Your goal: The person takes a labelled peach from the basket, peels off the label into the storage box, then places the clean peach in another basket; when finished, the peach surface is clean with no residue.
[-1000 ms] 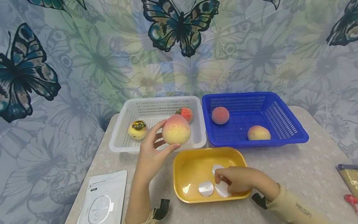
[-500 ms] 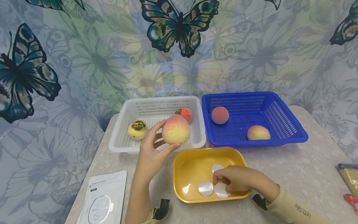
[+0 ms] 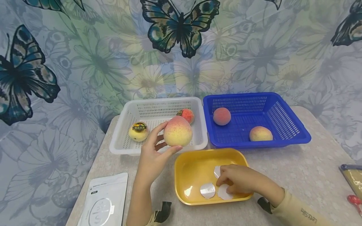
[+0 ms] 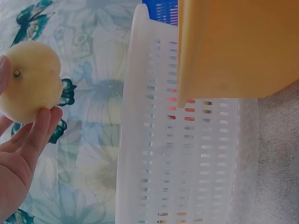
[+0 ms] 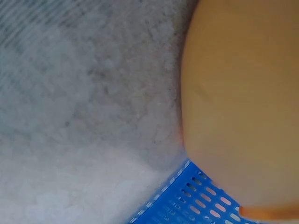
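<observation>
A: Item one, the held fruit?

B: One peach, yellow with a pink blush, held up in the left hand in front of the near rim of the white basket. Thumb under it, fingers curled round its far side; the left wrist view shows the peach resting against the fingertips, stem end facing the camera.

A: Item two, the other hand?

B: Right hand, lying inside the yellow tray, fingers bent down onto round white stickers. Three discs show: one silvery disc lying free to the left, two partly under the hand. Whether the fingertips pinch one or only press on it, I cannot tell.

A: Containers?

B: White basket, left, holding a yellow fruit with a dark label and a red-orange fruit at its back right. Blue basket, touching or just beside it on the right, holding two peaches: a red peach at the back left and a yellowish peach nearer the front.

A: Sundries?

B: White pouch at the near left of the grey speckled table; butterfly-print cloth behind.
</observation>
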A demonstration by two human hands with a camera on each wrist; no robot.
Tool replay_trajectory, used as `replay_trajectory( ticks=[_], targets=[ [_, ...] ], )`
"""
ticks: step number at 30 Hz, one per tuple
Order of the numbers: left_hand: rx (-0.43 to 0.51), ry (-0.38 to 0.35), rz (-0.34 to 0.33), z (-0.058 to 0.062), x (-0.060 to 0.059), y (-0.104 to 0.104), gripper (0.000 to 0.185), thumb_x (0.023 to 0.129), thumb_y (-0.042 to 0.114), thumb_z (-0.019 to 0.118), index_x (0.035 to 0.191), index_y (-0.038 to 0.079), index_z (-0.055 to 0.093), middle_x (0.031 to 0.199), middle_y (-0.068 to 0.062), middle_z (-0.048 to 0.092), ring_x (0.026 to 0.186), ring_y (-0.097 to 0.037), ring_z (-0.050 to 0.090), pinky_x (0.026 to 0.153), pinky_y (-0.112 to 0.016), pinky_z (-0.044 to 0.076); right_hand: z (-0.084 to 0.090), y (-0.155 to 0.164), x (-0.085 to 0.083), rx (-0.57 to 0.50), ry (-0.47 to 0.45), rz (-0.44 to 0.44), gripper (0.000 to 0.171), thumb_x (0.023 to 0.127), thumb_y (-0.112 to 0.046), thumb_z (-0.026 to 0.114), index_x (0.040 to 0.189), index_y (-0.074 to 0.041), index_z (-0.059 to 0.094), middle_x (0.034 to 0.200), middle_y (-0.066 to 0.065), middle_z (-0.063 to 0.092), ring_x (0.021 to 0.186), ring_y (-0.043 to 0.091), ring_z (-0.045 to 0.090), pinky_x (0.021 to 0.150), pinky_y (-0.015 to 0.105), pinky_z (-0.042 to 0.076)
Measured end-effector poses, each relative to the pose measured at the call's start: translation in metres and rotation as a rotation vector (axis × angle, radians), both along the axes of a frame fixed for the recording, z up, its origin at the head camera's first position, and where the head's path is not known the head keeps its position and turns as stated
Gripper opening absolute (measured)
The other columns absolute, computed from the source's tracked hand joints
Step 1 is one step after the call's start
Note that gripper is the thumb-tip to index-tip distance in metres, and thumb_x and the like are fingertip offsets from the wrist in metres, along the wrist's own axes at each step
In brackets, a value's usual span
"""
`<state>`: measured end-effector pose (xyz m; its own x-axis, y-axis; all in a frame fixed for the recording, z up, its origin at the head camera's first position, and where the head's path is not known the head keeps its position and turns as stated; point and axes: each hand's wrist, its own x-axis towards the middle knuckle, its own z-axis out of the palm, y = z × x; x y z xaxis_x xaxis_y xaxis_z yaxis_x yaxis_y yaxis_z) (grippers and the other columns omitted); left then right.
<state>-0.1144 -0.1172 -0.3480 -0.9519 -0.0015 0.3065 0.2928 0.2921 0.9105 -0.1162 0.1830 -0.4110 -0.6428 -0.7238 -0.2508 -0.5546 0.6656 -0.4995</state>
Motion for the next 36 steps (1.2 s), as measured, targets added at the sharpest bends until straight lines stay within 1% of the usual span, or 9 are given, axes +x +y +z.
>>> replay_trajectory(
  ticks=[5,9,13,16,19,21,27,32,36],
  targets=[
    [-0.005,0.007,-0.002,-0.001,0.001,0.000,0.081,0.073,0.019,0.089,0.143,0.032,0.049,0.143,0.010,0.050,0.119,-0.015,0.061,0.098,-0.029,0.054,0.006,0.006,0.001,-0.050,0.012,-0.030,0.029,0.084,-0.015,0.076,0.112,-0.023,0.074,0.086,-0.014,0.055,0.079,0.001,0.049,0.072,0.022,0.046],
    [-0.002,0.009,-0.025,0.000,0.002,0.004,0.080,0.074,0.021,0.089,0.143,0.033,0.049,0.143,0.011,0.050,0.118,-0.015,0.060,0.097,-0.027,0.054,0.016,0.017,0.003,-0.144,0.063,-0.089,0.025,0.092,-0.018,0.069,0.116,-0.019,0.070,0.085,-0.015,0.053,0.075,0.000,0.048,0.068,0.020,0.045],
    [-0.021,0.028,-0.056,0.002,0.004,0.010,0.080,0.074,0.022,0.088,0.143,0.033,0.049,0.144,0.011,0.051,0.118,-0.016,0.061,0.096,-0.027,0.055,0.025,0.036,0.001,-0.252,0.208,-0.185,0.020,0.093,-0.022,0.069,0.113,-0.024,0.069,0.087,-0.016,0.054,0.074,0.000,0.048,0.063,0.019,0.045],
    [-0.063,0.041,-0.082,0.008,0.004,0.015,0.080,0.075,0.024,0.088,0.144,0.033,0.048,0.145,0.011,0.051,0.118,-0.017,0.060,0.095,-0.028,0.055,0.030,0.057,-0.003,-0.335,0.379,-0.281,0.025,0.088,-0.019,0.076,0.110,-0.026,0.070,0.091,-0.014,0.058,0.080,0.001,0.052,0.066,0.019,0.047],
    [-0.115,0.053,-0.111,0.017,0.004,0.022,0.079,0.076,0.026,0.086,0.144,0.033,0.047,0.145,0.010,0.050,0.118,-0.017,0.060,0.094,-0.027,0.056,0.031,0.080,-0.011,-0.410,0.528,-0.394,0.033,0.078,-0.011,0.083,0.108,-0.020,0.072,0.098,-0.008,0.064,0.091,0.006,0.053,0.077,0.022,0.043],
    [-0.141,0.059,-0.131,0.023,0.003,0.027,0.078,0.077,0.028,0.086,0.144,0.033,0.047,0.143,0.010,0.051,0.117,-0.015,0.060,0.094,-0.026,0.056,0.031,0.098,-0.018,-0.433,0.588,-0.476,0.038,0.074,-0.010,0.085,0.110,-0.013,0.072,0.106,0.000,0.065,0.102,0.014,0.052,0.090,0.031,0.038],
    [-0.207,0.074,-0.177,0.040,-0.004,0.042,0.072,0.080,0.032,0.083,0.144,0.028,0.048,0.137,0.008,0.055,0.112,-0.012,0.060,0.091,-0.026,0.057,0.020,0.152,-0.042,-0.384,0.591,-0.720,0.060,0.075,-0.022,0.085,0.126,-0.001,0.061,0.132,0.028,0.051,0.125,0.051,0.036,0.101,0.071,0.020],
    [-0.293,0.072,-0.191,0.044,-0.019,0.057,0.068,0.083,0.034,0.081,0.143,0.024,0.049,0.127,0.006,0.059,0.110,-0.010,0.059,0.088,-0.030,0.058,0.007,0.183,-0.053,-0.283,0.523,-0.858,0.082,0.081,-0.035,0.079,0.145,0.003,0.043,0.152,0.033,0.031,0.140,0.058,0.018,0.111,0.075,0.008],
    [-0.354,0.033,-0.201,0.044,-0.035,0.071,0.069,0.084,0.037,0.080,0.143,0.021,0.048,0.129,0.005,0.059,0.108,-0.011,0.059,0.088,-0.031,0.058,0.000,0.195,-0.053,-0.256,0.459,-0.894,0.092,0.085,-0.038,0.076,0.152,0.003,0.029,0.160,0.031,0.017,0.144,0.058,0.008,0.111,0.076,0.005]
  ],
)
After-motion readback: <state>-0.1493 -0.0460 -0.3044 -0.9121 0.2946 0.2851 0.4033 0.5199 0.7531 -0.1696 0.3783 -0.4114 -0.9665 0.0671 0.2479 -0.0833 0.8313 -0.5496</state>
